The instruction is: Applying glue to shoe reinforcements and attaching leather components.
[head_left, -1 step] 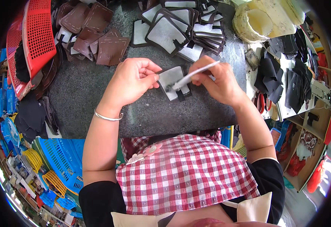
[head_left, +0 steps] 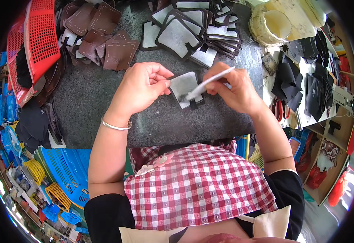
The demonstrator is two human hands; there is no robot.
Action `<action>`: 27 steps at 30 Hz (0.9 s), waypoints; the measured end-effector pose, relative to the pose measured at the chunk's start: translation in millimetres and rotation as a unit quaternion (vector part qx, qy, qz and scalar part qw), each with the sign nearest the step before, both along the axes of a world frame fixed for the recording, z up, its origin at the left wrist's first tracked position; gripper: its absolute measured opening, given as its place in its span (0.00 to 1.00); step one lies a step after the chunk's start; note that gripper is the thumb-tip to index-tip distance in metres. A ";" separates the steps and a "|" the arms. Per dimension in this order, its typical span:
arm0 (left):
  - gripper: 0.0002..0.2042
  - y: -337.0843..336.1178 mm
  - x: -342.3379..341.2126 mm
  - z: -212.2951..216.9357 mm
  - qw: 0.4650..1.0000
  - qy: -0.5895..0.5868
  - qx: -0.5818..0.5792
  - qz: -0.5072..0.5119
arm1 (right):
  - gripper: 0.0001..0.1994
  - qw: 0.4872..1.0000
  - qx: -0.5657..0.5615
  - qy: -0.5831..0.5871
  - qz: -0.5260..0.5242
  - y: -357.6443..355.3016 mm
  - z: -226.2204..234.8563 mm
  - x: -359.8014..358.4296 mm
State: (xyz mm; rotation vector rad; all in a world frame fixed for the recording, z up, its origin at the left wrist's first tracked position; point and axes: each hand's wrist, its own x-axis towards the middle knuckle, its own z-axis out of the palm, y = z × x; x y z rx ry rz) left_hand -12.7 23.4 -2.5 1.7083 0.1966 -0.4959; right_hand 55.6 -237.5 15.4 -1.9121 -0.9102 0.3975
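My left hand (head_left: 144, 85) pinches the upper left edge of a small dark leather piece (head_left: 184, 86) with a pale grey-white face and a notch at its lower edge. The piece lies on the dark work table. In my right hand (head_left: 234, 86), a slim white-handled brush (head_left: 213, 78) is held slanting. Its dark, blurred tip touches the lower part of the pale face. Just beyond my hands lies a heap of similar pale-faced leather pieces (head_left: 177, 37).
Brown stitched leather pieces (head_left: 120, 50) lie at the far left, beside a red perforated basket (head_left: 43, 36). A crusted yellowish pot (head_left: 270, 26) stands at the far right. Black scraps (head_left: 289, 81) and red-handled scissors (head_left: 280, 111) lie on the right. Blue baskets (head_left: 69, 170) sit below the table.
The brush tip has shifted very slightly over the pale face, and my right hand has tilted a little with it. My left hand keeps its place.
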 end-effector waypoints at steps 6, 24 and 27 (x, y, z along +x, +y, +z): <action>0.12 48.5 -30.1 25.8 0.998 -0.018 -0.045 0.030 | 0.07 0.959 0.126 0.246 -0.063 -22.1 20.4 -7.3; 0.17 -21.1 45.0 -8.4 0.855 -0.386 0.306 0.160 | 0.11 0.925 0.293 0.194 -0.143 -48.4 25.2 8.8; 0.13 -17.7 32.7 -9.8 0.890 -0.357 0.221 0.178 | 0.11 0.920 0.294 0.197 -0.171 -53.3 22.5 10.0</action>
